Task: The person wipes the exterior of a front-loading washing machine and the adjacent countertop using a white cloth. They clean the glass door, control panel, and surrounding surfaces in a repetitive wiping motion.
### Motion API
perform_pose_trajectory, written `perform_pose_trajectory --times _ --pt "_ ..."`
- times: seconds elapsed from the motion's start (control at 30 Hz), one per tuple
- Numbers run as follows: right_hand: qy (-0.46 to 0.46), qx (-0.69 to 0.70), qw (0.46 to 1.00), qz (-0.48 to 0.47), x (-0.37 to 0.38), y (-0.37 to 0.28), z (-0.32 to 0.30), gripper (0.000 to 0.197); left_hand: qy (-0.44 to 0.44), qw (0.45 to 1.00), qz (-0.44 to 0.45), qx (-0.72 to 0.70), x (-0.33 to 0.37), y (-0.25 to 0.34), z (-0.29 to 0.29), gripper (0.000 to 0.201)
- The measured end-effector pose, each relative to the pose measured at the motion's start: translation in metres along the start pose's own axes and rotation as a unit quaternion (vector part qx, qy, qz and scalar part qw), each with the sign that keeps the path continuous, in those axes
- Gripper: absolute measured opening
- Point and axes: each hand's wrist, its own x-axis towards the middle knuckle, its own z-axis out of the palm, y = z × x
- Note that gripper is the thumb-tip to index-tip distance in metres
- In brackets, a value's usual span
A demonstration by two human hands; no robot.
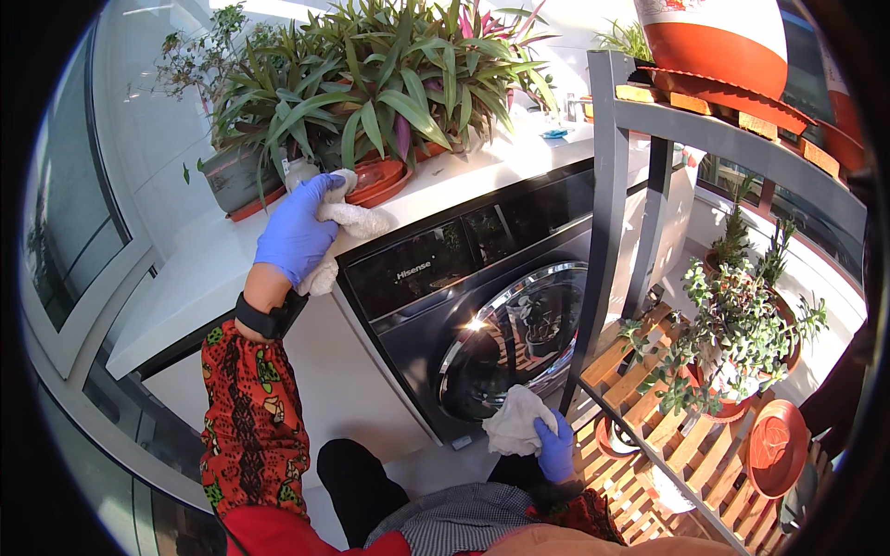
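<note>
My left hand [301, 232], in a blue-violet glove, is closed on a white cloth [357, 221] at the front edge of the white countertop [195, 283]. Part of that cloth hangs over the edge below my wrist. Right beside it sit terracotta saucers [378, 181], stacked in front of a leafy potted plant [389, 83]. Lower down, my gloved right hand [556, 447] grips a second white cloth [521, 422], held in front of the washing machine's round door [519, 343]. Some of the fingers of both hands are hidden by the cloths.
A dark front-loading washing machine [399, 347] stands under the counter. To the right, a grey metal stand [607, 213] with wooden slats holds a large red-and-white pot [714, 46], a succulent [732, 334] and a terracotta saucer [777, 449]. A grey planter [239, 181] sits at the counter's left.
</note>
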Motion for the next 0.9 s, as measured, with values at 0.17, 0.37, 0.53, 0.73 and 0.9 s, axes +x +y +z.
perform_pose_trajectory --times 0.17,0.37,0.53,0.73,0.9 --pt "0.0 0.009 1.0 -0.015 0.001 0.008 -0.005 0.026 -0.062 0.998 0.004 -0.014 0.024 -0.012 -0.004 0.067" --pt "-0.005 0.022 1.0 -0.005 0.001 0.012 -0.003 0.028 -0.115 0.988 0.068 -0.081 0.04 0.006 0.011 0.062" --pt "-0.004 0.009 1.0 0.011 0.001 0.009 -0.006 0.027 -0.145 0.976 0.12 -0.111 0.072 0.042 0.043 0.051" --pt "0.002 0.024 0.999 0.023 0.002 0.006 -0.009 0.023 -0.208 0.96 0.17 -0.084 0.132 0.065 0.098 0.054" --pt "0.014 0.043 0.999 0.015 0.004 0.0 -0.005 0.017 -0.203 0.962 0.181 -0.029 0.197 0.078 0.169 0.047"
